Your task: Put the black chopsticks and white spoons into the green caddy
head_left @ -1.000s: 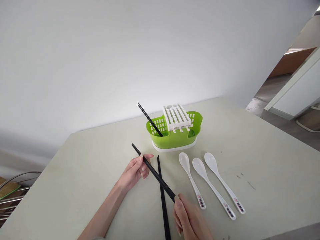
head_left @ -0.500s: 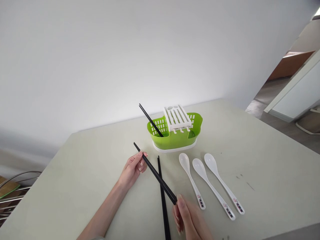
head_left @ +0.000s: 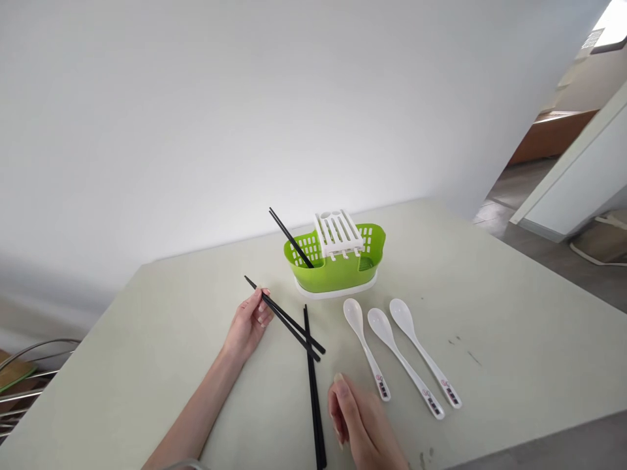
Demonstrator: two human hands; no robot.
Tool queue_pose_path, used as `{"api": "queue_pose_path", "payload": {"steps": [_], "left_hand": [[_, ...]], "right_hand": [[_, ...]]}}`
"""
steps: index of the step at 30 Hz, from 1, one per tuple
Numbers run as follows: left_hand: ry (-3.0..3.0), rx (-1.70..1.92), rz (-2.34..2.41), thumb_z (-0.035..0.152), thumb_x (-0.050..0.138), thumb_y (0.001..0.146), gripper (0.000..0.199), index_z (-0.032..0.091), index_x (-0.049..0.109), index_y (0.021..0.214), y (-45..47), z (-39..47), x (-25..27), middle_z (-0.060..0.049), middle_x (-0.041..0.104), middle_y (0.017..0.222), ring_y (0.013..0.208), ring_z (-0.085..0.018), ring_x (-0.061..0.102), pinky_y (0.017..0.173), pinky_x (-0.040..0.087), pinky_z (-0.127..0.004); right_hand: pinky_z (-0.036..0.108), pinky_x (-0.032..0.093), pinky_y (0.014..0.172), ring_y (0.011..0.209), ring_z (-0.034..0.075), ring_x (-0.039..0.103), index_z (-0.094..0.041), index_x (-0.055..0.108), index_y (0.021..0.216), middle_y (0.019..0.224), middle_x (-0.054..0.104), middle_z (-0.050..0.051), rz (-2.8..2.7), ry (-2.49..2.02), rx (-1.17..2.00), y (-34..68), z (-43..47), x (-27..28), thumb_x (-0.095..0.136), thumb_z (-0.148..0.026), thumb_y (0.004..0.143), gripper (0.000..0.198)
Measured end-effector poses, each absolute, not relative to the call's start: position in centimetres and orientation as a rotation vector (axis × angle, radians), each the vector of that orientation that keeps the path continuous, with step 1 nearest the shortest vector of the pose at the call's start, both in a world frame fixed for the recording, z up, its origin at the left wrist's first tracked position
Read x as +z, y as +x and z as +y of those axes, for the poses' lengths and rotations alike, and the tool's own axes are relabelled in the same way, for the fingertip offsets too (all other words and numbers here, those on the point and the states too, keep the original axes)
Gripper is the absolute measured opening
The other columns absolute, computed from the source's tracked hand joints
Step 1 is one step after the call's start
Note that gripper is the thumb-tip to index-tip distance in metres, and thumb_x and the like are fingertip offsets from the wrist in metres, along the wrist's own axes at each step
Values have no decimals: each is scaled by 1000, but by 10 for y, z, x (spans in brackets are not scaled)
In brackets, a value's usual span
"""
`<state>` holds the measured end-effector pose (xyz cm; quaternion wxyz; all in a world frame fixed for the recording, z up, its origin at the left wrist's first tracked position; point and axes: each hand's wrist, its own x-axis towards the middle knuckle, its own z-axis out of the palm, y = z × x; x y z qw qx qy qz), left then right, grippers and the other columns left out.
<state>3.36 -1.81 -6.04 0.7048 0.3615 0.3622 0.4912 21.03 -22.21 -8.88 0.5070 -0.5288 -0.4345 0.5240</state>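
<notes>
my left hand (head_left: 249, 321) has its fingers pinched on a pair of black chopsticks (head_left: 287, 320), held slanted just in front of the green caddy (head_left: 334, 266). right hand (head_left: 360, 424) is closer to me than the caddy, fingers loose and holding nothing. another pair (head_left: 312, 385) lies flat on the tabletop (head_left: 514, 339), running from near the caddy toward me. one more pair (head_left: 290, 237) leans in the caddy's left end. three white spoons (head_left: 396, 356) lie right of the flat pair.

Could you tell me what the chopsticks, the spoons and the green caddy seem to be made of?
Chopsticks: matte black, uniform; probably plastic or lacquered wood. Spoons: glossy white, likely melamine or ceramic. Green caddy: moulded plastic, slotted walls, slight sheen.
</notes>
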Motion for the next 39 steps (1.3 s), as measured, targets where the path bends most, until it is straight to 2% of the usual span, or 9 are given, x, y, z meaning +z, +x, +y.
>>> {"api": "queue_pose_path", "payload": {"steps": [5,11,15,25,31,35,39], "left_hand": [[791,1378,761,33,86,84,26,14,68,89,29,4,-24,7,41,64,50,-3,38,43,37,-14],[1044,1588,746,40,82,87,27,17,69,92,24,32,42,5,43,67,54,-5,42,46,37,-15],[1305,1647,904,47,76,90,31,17,73,93,31,42,62,3,47,68,57,-8,47,49,40,-19],[1869,1360,1273,55,60,98,41,18,77,91,60,48,66,-1,56,67,56,-12,48,57,44,-26],[1925,1153,1379,62,61,94,49,17,79,93,72,60,57,-3,65,71,63,-15,62,70,53,-29],[1911,1017,1481,63,63,91,49,16,79,91,82,64,57,-4,72,72,65,-19,70,76,56,-31],[1989,966,1580,60,65,89,45,18,78,79,89,62,58,-4,76,69,63,-20,73,78,55,-31]], "right_hand": [[27,32,53,52,12,41,-23,46,71,58,42,-4,-1091,-1246,1237,213,-222,-83,25,-67,108,61],[26,32,52,51,12,42,-24,45,71,57,42,-4,-1106,-1238,1230,211,-220,-86,23,-67,108,61],[25,32,51,51,12,41,-23,46,71,57,41,-5,-1117,-1211,1208,210,-218,-90,23,-65,109,60],[23,32,48,49,12,41,-24,46,73,56,40,-5,-1209,-1206,1170,208,-216,-95,20,-65,109,60],[24,29,46,47,11,37,-25,42,74,55,36,-6,-1258,-1171,1110,207,-214,-98,24,-59,110,53],[24,28,48,48,11,39,-24,40,72,56,41,-5,-1336,-1165,1018,210,-211,-100,30,-54,111,50],[25,27,50,50,11,40,-24,40,73,58,46,-4,-1346,-1164,1015,205,-209,-110,33,-52,111,48]]}}
